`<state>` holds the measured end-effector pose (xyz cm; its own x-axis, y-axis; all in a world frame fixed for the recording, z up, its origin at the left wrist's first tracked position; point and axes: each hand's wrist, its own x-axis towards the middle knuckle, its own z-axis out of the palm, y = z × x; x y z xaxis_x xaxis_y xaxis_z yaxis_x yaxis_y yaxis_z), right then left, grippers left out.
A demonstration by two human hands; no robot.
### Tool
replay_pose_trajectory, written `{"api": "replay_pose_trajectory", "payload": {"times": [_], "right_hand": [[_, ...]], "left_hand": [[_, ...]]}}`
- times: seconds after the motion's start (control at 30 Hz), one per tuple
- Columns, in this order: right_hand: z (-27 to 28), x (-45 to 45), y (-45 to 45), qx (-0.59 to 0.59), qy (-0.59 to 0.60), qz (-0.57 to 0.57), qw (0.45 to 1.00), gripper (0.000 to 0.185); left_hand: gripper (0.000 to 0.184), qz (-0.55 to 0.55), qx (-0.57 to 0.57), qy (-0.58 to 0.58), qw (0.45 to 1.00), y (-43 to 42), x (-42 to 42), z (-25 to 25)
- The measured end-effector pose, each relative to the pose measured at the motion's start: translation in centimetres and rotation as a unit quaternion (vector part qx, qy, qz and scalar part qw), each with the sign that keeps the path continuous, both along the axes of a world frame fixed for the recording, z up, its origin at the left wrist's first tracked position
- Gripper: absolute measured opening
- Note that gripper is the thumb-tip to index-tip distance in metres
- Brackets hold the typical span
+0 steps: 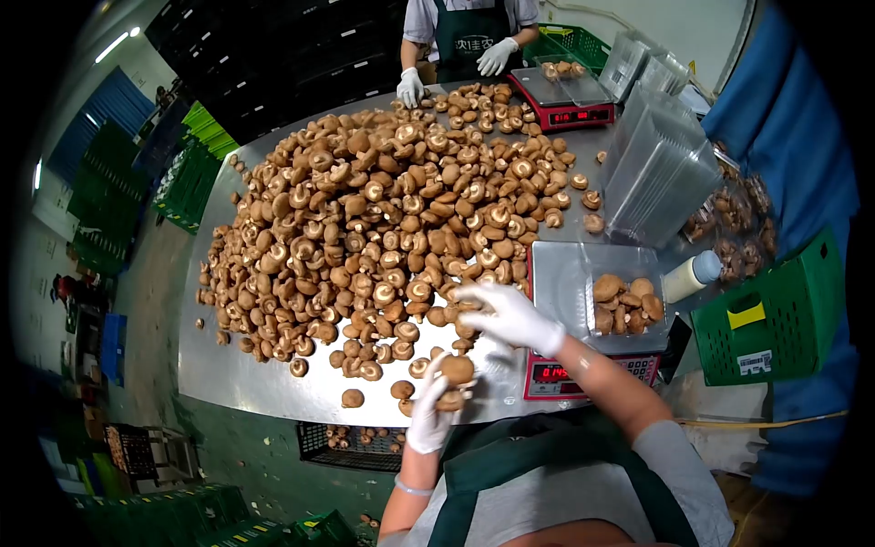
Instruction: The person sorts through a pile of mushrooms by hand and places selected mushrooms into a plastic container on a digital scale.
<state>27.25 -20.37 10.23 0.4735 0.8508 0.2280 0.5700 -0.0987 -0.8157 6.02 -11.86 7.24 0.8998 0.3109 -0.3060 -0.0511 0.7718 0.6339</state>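
My left hand (428, 421), in a white glove, is closed around brown shiitake mushrooms (458, 369) at the table's front edge. My right hand (512, 317), also gloved, reaches over the near right side of the mushroom pile (365, 210). Its fingers are stretched out and apart, close to loose mushrooms; I see nothing held in it. Beside my right forearm stands a red scale (565, 273) with a lit display. On the scale's plate lies a clear plastic tray (602, 330) with several mushrooms in it.
Stacked clear trays (661, 173) stand at the right, near a white bottle with a blue cap (693, 275) and a green crate (766, 319). Across the table a co-worker's gloved hands (410, 88) are near a second scale (570, 114). A black crate (314, 448) sits below the front edge.
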Motion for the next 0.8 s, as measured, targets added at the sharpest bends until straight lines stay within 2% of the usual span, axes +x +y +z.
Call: {"api": "replay_pose_trajectory", "payload": {"times": [0.1, 0.13, 0.2, 0.23, 0.27, 0.3, 0.33, 0.37, 0.4, 0.43, 0.47, 0.5, 0.53, 0.57, 0.6, 0.63, 0.73, 0.8], "right_hand": [[-3.2, 1.2, 7.2, -0.102, -0.071, -0.072, 0.99, 0.049], [-5.6, 1.2, 9.4, -0.089, -0.147, -0.1, 0.98, 0.05], [-5.7, 0.0, 12.4, -0.204, -0.189, -0.071, 0.958, 0.052], [-6.5, -1.1, 14.7, -0.183, -0.237, -0.02, 0.954, 0.053], [-6.3, -1.3, 15.3, -0.223, -0.267, -0.014, 0.937, 0.055], [-6.8, -1.9, 15.6, -0.177, -0.281, -0.001, 0.943, 0.051], [-6.3, -1.9, 15.7, -0.231, -0.29, 0.048, 0.927, 0.048], [-7.9, -1.4, 15.2, -0.15, -0.31, 0.01, 0.939, 0.042], [-10.1, 0.0, 15.1, -0.083, -0.206, -0.022, 0.975, 0.037], [-12.3, 2.4, 14.1, -0.083, -0.257, -0.049, 0.962, 0.038], [-14.4, 5.5, 12.8, -0.145, -0.304, -0.036, 0.941, 0.04], [-13.4, 6.5, 14.1, -0.137, -0.171, 0.052, 0.974, 0.038], [-14.6, 8.2, 13.4, -0.156, -0.08, 0.006, 0.985, 0.036], [-20.5, 13.4, 13.5, -0.115, -0.069, 0.031, 0.99, 0.035], [-19.8, 12.6, 13.7, -0.065, 0.111, 0.028, 0.991, 0.036], [-18.9, 11.5, 14.1, -0.045, 0.175, 0.024, 0.983, 0.036], [-10.9, 1.0, 15.6, -0.07, 0.233, 0.081, 0.966, 0.037], [-7.3, -5.7, 16.1, -0.103, 0.256, 0.166, 0.947, 0.037]], "left_hand": [[0.048, 0.193, -0.011, 0.051, 0.98, 3.9, -6.4, -2.3], [0.047, 0.251, 0.0, 0.071, 0.965, 5.2, -8.9, -2.6], [0.046, 0.318, 0.037, 0.077, 0.944, 7.6, -13.4, -3.2], [0.044, 0.388, 0.11, 0.139, 0.905, 7.9, -16.7, -3.6], [0.05, 0.317, 0.225, 0.173, 0.905, 9.2, -19.1, -5.0], [0.049, 0.342, 0.295, 0.358, 0.817, 10.4, -24.1, -11.9], [0.048, 0.393, 0.428, 0.436, 0.687, 8.9, -23.2, -9.7], [0.046, 0.366, 0.549, 0.499, 0.562, 8.9, -23.6, -9.7], [0.044, 0.329, 0.56, 0.531, 0.543, 8.3, -22.0, -4.7], [0.044, 0.348, 0.526, 0.5, 0.594, 8.4, -21.5, -4.9], [0.042, 0.383, 0.518, 0.449, 0.619, 8.8, -20.8, -6.8], [0.04, 0.424, 0.48, 0.423, 0.641, 8.7, -20.7, -6.8], [0.039, 0.402, 0.54, 0.436, 0.597, 8.9, -20.2, -7.7], [0.038, 0.414, 0.497, 0.41, 0.643, 8.5, -19.4, -7.5], [0.038, 0.423, 0.455, 0.379, 0.686, 8.2, -18.5, -7.1], [0.037, 0.426, 0.415, 0.358, 0.719, 8.0, -17.6, -6.9], [0.035, 0.372, 0.341, 0.282, 0.816, 6.9, -15.7, -5.2], [0.036, 0.354, 0.314, 0.249, 0.845, 6.1, -14.7, -5.0]]}}
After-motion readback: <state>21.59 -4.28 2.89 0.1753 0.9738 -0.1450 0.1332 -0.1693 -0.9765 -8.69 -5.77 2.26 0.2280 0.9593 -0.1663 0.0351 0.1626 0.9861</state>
